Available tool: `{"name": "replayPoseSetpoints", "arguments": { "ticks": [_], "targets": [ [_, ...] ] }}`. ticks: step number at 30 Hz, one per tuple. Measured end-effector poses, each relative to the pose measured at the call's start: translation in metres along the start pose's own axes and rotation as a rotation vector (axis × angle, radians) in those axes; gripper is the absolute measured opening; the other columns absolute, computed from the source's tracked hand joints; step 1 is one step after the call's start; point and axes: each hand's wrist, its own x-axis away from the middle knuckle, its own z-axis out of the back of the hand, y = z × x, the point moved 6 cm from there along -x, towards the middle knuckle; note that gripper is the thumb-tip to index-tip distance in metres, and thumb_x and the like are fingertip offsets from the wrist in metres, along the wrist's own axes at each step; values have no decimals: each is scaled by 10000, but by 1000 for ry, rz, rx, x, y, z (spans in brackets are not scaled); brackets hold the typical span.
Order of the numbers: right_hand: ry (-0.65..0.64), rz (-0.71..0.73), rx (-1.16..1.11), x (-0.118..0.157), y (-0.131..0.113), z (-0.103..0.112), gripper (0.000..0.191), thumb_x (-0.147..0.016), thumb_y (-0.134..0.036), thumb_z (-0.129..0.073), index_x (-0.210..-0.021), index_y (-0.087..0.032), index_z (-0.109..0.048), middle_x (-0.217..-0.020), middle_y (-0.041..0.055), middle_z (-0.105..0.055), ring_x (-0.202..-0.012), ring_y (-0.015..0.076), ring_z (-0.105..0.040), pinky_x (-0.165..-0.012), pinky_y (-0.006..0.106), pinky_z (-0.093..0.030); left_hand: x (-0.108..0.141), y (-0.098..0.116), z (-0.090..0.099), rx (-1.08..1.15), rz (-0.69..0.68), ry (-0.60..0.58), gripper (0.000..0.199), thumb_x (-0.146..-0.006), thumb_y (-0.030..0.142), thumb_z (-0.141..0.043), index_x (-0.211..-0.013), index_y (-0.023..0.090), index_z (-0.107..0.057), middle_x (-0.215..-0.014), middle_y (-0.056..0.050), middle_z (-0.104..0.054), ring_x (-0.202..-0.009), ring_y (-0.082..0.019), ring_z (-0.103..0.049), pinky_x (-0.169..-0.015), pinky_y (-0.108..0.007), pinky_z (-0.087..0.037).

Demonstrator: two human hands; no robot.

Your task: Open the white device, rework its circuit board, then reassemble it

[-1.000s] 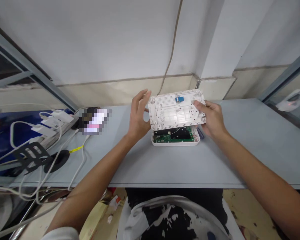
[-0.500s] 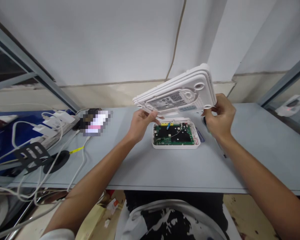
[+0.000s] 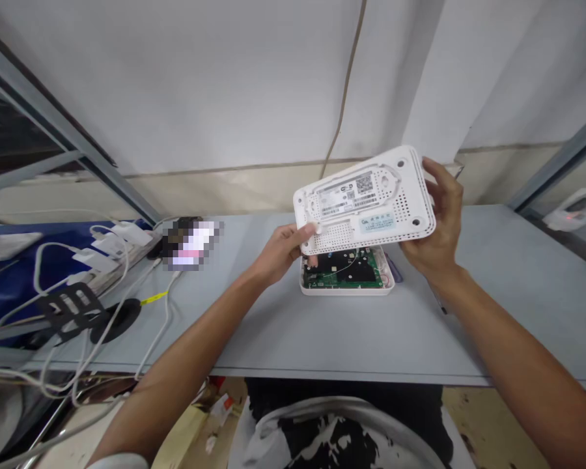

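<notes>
A white plastic router cover [image 3: 344,228], labelled and perforated, is held up in the air with its outer face toward me. My left hand [image 3: 284,251] grips its lower left corner, thumb on the face. At the right end my right hand [image 3: 439,215] holds the edge, the fingers partly hidden behind it. Below the cover, on the table, lies the white router housing [image 3: 346,291] with a green circuit board [image 3: 317,284], black pads and a thin cable inside. The cover hides the housing's back part.
On the grey table [image 3: 283,332], a pen [image 3: 439,303] and a dark purple object [image 3: 391,267] lie right of the housing. A blurred-out phone [image 3: 193,244], a power strip with white adapters [image 3: 95,259], cables and a black stand [image 3: 73,312] crowd the left. A white device [image 3: 573,207] is at far right.
The cover has come lower and to the right, turning its labelled face more toward me. It now overlaps the back of the housing. Both hands have kept hold of it.
</notes>
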Motion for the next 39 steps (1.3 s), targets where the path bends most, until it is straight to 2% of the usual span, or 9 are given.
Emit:
{"name": "replayPoseSetpoints", "arguments": {
  "ticks": [3,7,10,13,16,20,27,33,39],
  "targets": [
    [105,167,120,2,-9,6,73,-887,-355,-768,-945,-316,-748,-1507,28,-624,-1361,354,-595,-1009,540,-599,1,2,-4,-16,-2,-45,612,-995,645,-593,-599,192,-706,-551,-65,-639,-578,-176,-615,-633,-333,-530],
    [141,122,125,1,-8,9,239,-909,-377,-728,-723,-271,-620,-1244,75,-761,-1095,317,-728,-923,542,-614,-1,5,-1,72,-24,-32,656,-1007,597,-558,-488,201,-617,-439,-35,-506,-504,-149,-548,-551,-303,-468],
    [179,93,-10,-1,-11,12,270,-804,-392,-845,-836,-301,-593,-1289,42,-748,-1123,317,-737,-905,532,-626,-3,5,4,129,-7,8,593,-1011,559,-532,-540,207,-607,-429,-14,-466,-483,-140,-519,-526,-292,-446],
    [20,139,-110,-4,-18,3,476,-679,-409,-940,-1064,-338,-671,-1379,42,-717,-1274,341,-685,-1047,565,-577,-5,2,7,112,53,44,554,-992,550,-545,-555,211,-567,-460,-14,-499,-479,-138,-508,-516,-295,-443],
    [-208,15,-94,-2,-14,-15,336,-684,-435,-935,-956,-330,-769,-1077,40,-806,-1182,337,-726,-1098,561,-543,-7,1,7,124,80,58,546,-979,584,-564,-577,213,-576,-470,-16,-511,-474,-146,-515,-512,-302,-447],
    [8,-245,-114,4,4,-14,321,-829,-542,-833,-689,-279,-713,-642,12,-664,-850,278,-743,-814,460,-618,-9,8,12,100,98,75,619,-1005,698,-459,-660,218,-643,-434,-14,-476,-443,-175,-533,-485,-314,-440],
    [133,-474,-497,11,43,-16,355,-817,-547,-861,-991,-281,-703,-994,30,-760,-895,244,-756,-731,406,-659,-12,17,46,11,-150,362,431,-991,517,-576,-678,221,-592,-560,0,-561,-543,-148,-581,-501,-273,-424],
    [241,-396,-289,-34,121,-7,445,-764,-523,-877,-1034,-263,-636,-916,3,-702,-841,209,-699,-744,373,-605,-17,-18,37,-904,-184,296,172,-878,331,-716,-994,210,-753,-1096,-85,-775,-1084,-262,-660,-931,-402,-566],
    [-234,-311,144,-76,163,-61,452,-857,-575,-703,-1123,-210,-700,-1131,93,-744,-1005,278,-673,-909,421,-556,-19,-40,28,-1078,-172,47,252,-899,144,-612,-1088,215,-763,-1253,-91,-731,-1155,-261,-673,-1037,-466,-556]
  ]
}}
